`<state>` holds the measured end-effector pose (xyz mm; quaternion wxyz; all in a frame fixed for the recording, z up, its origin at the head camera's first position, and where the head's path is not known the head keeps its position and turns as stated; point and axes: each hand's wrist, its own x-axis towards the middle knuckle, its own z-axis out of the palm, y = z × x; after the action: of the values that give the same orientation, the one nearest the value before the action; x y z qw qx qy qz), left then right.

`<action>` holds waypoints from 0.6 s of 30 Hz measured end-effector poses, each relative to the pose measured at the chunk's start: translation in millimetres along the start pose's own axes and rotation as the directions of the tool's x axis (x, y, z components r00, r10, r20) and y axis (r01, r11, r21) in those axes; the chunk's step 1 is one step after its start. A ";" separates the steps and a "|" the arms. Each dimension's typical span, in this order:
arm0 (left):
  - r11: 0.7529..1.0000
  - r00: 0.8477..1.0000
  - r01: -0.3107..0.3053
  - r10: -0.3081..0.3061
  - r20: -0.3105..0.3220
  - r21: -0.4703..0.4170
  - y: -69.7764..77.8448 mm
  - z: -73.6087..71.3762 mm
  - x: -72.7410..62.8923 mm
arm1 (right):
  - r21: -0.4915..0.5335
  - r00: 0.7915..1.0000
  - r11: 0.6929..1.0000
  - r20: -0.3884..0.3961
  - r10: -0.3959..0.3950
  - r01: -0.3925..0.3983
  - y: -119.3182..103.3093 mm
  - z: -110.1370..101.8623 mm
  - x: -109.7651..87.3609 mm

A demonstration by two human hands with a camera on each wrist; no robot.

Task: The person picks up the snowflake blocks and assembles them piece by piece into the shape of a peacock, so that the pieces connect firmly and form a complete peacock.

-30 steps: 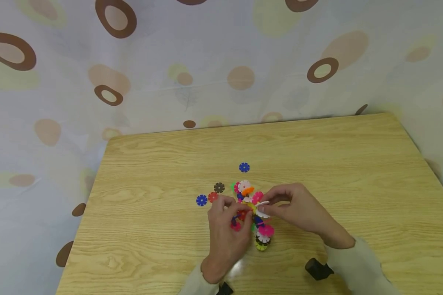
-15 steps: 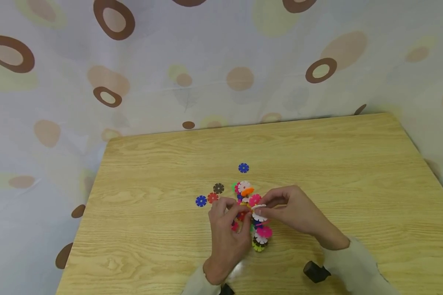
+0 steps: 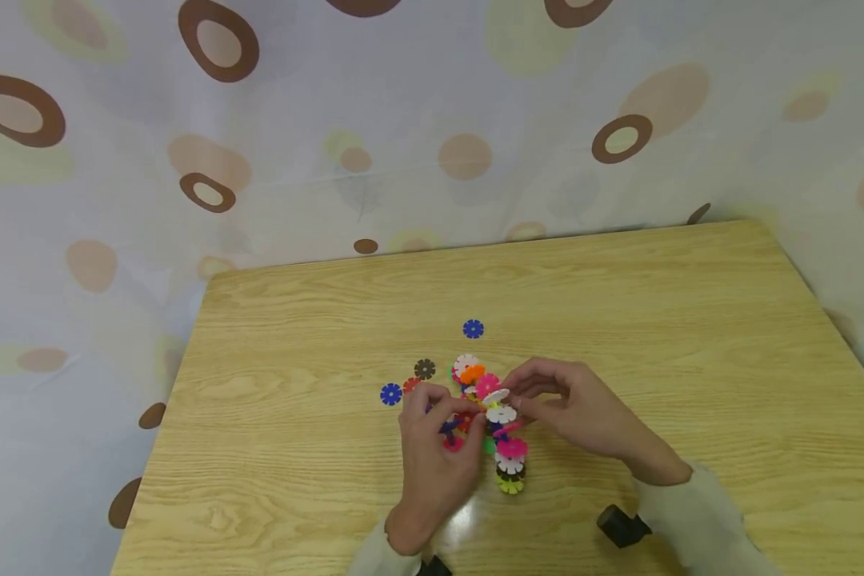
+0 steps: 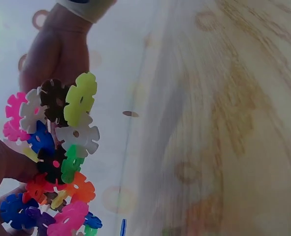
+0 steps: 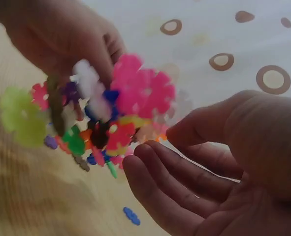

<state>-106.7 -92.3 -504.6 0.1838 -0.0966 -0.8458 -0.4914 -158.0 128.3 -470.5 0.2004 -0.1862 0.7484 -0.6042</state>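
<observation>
My left hand (image 3: 439, 456) pinches a build of interlocking plastic snowflake discs (image 3: 513, 448) between thumb and fingertips. Pink, white, dark, yellow-green, orange, blue and green discs slot into one another at angles. At its right side, the thumb and index finger of my right hand (image 3: 576, 408) close on the edge of the build, by two white discs (image 3: 501, 414). The left wrist view shows a column of discs topped by a yellow-green disc (image 4: 80, 99). In the right wrist view, my right fingertips (image 5: 150, 145) are right at the build, beside bright pink discs (image 5: 144, 91).
Loose discs lie on the wooden table (image 3: 295, 336): a blue disc (image 3: 473, 329) farther back, a dark disc (image 3: 425, 369), a red disc (image 3: 412, 386) and another blue disc (image 3: 391, 394) left of the build. A patterned curtain (image 3: 403, 120) hangs behind the table.
The build has shifted and turned slightly in my left hand. The two white discs at my right fingertips now show more fully. Both hands stay close together; the loose discs remain in place.
</observation>
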 end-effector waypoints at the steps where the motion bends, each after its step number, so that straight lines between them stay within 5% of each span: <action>1: 1.000 1.000 0.005 -0.005 0.003 -0.012 -0.1 -0.4 0.0 | 0.004 1.000 1.000 0.006 -0.022 0.022 2.6 0.9 0.0; 11: 0.999 1.000 0.014 -0.014 0.014 -0.029 -1.3 0.1 0.3 | 0.026 0.987 0.987 -0.016 -0.159 0.160 7.7 5.1 -0.4; 18: 1.000 0.999 -0.014 0.015 0.034 -0.015 -0.5 -0.7 0.1 | -0.182 0.966 0.952 -0.033 -0.256 0.246 -2.7 5.8 1.4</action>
<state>-106.8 -93.2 -504.6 0.1722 -0.1126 -0.8445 -0.4945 -156.1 122.3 -469.1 0.0837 -0.2798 0.7747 -0.5609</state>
